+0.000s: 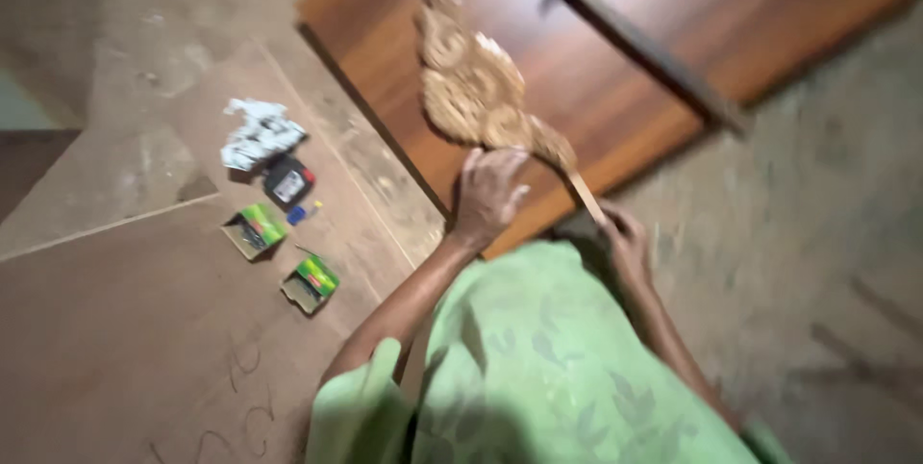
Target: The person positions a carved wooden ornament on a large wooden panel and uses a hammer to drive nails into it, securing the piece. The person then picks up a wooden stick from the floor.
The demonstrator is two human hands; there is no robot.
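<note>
A carved, pale wooden ornament (471, 79) with scrollwork lies across a reddish-brown wooden panel (673, 2). My left hand (487, 197) grips the near end of the ornament at the panel's edge. My right hand (623, 238) is closed around the thin stick-like tail of the same piece, just off the panel's near edge. My green patterned garment fills the lower middle of the view. The picture is blurred by motion.
A dark metal bar (649, 46) lies across the panel. On a brown board (115, 329) to the left sit two small green boxes (255, 229) (310, 281), a dark box (288, 181) and crumpled white paper (260, 132). Dusty concrete floor surrounds everything.
</note>
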